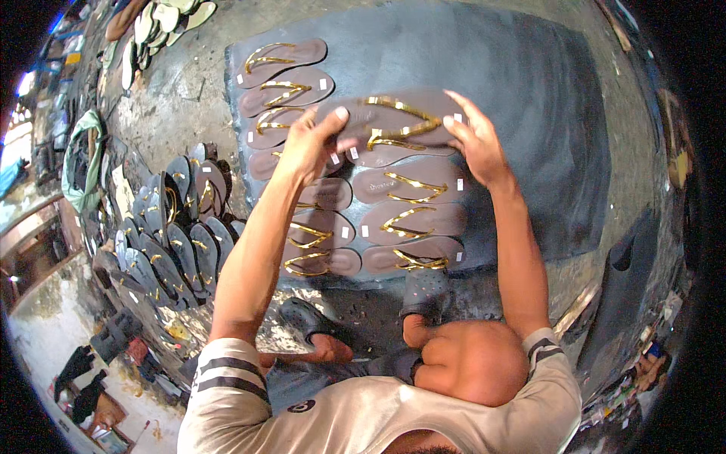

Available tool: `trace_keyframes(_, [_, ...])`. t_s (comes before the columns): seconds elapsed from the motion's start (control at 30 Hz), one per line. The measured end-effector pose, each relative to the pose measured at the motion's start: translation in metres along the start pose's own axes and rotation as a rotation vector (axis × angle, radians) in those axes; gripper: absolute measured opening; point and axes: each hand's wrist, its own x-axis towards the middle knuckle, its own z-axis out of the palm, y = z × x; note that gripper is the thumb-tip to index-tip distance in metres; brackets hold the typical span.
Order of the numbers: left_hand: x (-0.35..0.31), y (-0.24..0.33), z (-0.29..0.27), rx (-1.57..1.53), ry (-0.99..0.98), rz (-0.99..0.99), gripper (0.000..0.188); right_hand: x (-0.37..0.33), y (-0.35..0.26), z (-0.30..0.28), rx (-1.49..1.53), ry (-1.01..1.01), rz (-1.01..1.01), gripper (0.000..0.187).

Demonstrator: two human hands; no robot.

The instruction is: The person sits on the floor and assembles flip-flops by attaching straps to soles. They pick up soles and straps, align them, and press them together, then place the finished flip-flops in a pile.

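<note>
Both hands on one brown sandal (393, 125) with gold straps: left hand (306, 144) grips its heel end, right hand (475, 140) the toe end, just above the dark mat (529, 91) (rows of matching sandals (412, 219) already laid there).

A dark grey mat (529, 113) is spread flat on the rough concrete floor (181, 91). On the mat lie brown sandals with gold straps (412, 223) — two columns, soles down, each touching or just beside the next. Left of the mat, directly on the floor, dark sandals (174, 242) stand overlapped in a fanned heap — pale soles (162, 19) lie farther off, near the upper edge.
</note>
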Motion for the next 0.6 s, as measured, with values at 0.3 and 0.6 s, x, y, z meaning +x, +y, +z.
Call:
trace_keyframes(0.3, [0.07, -0.038, -0.005, 0.693, 0.386, 0.241, 0.033, 0.062, 0.037, -0.012, 0.013, 0.022, 0.007, 0.043])
trace_keyframes(0.6, [0.071, -0.041, -0.032, 0.336, 0.295, 0.202, 0.028, 0.063, 0.016, -0.01, 0.015, 0.012, -0.018, 0.04])
